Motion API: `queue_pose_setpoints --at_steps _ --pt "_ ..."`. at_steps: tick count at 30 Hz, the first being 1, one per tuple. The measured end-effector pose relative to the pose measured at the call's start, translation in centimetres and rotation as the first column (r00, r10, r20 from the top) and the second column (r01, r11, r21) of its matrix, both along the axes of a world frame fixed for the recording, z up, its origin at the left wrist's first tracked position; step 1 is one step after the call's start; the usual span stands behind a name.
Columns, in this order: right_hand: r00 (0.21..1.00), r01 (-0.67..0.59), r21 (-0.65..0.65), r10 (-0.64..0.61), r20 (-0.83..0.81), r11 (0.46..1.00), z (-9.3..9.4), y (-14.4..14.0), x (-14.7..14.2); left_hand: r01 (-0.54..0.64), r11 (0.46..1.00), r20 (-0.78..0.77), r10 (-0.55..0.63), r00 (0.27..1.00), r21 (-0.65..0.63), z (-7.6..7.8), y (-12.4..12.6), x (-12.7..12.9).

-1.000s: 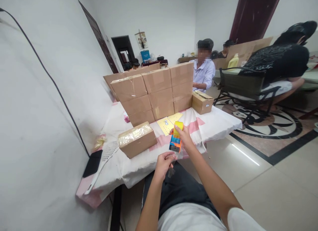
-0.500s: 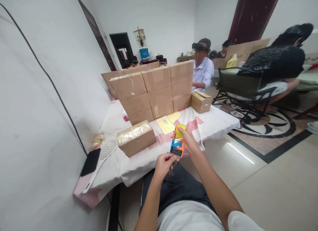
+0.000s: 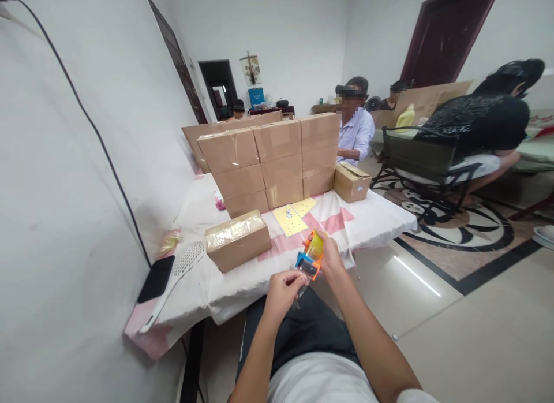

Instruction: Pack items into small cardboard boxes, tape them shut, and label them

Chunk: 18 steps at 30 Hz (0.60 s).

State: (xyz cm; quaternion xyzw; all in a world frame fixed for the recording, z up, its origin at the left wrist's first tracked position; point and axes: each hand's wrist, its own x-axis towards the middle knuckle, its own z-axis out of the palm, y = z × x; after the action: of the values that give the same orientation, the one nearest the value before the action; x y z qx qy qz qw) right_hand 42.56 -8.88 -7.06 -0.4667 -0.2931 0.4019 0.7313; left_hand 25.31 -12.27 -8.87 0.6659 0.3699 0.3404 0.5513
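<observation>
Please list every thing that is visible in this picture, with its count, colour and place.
tape dispenser: one, orange and blue with a yellow roll, in the right hand, at the table's near edge
tape end: one, clear, pinched by the left hand under the dispenser
stacked cartons: at least nine, brown, far side of the table
single carton: one, brown, near left of the table
small carton: one, brown, right of the stack
yellow sheets: two, before the stack
slotted spatula: one, white, table's left end
table: one, white and pink cloth
seated people: several, behind the table
folding chair: one, black, right
right hand: one, gripping the dispenser
left hand: one, at the tape
</observation>
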Motion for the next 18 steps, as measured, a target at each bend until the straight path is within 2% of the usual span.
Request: queue_pose_setpoints --at_steps 2,3,5,8,11,15,18 --pt "0.983 0.166 0.019 -0.167 0.074 0.986 0.6 -0.3 -0.6 -0.043 0.999 -0.062 0.043 0.997 -0.001 0.7 -0.3 -0.3" --pt "0.970 0.207 0.040 -0.210 0.121 0.978 1.0 -0.4 -0.9 -0.055 0.998 -0.088 0.054 0.995 -0.005 1.0 -0.4 -0.5" --pt "0.965 0.199 0.082 -0.210 0.159 0.977 1.9 -0.5 -1.4 -0.066 0.998 -0.108 0.063 0.992 -0.021 1.6 -0.3 -0.9" --pt "0.994 0.099 0.096 -0.102 0.026 0.990 2.9 -0.4 -1.8 -0.071 0.996 -0.060 0.068 0.996 -0.056 1.7 0.3 -1.2" --pt "0.987 -0.005 0.072 0.017 -0.158 0.997 3.4 -0.3 -2.0 -0.037 0.993 0.021 0.039 0.999 -0.109 1.3 0.7 -1.6" --pt "0.924 -0.158 0.023 0.156 -0.349 0.987 3.1 -0.3 -1.7 0.017 0.994 0.053 -0.011 0.999 -0.109 1.3 0.6 -2.1" --pt "0.852 -0.297 0.000 0.265 -0.451 0.955 2.5 -0.2 -1.1 0.038 0.997 0.051 -0.035 0.998 -0.067 1.7 0.3 -2.3"
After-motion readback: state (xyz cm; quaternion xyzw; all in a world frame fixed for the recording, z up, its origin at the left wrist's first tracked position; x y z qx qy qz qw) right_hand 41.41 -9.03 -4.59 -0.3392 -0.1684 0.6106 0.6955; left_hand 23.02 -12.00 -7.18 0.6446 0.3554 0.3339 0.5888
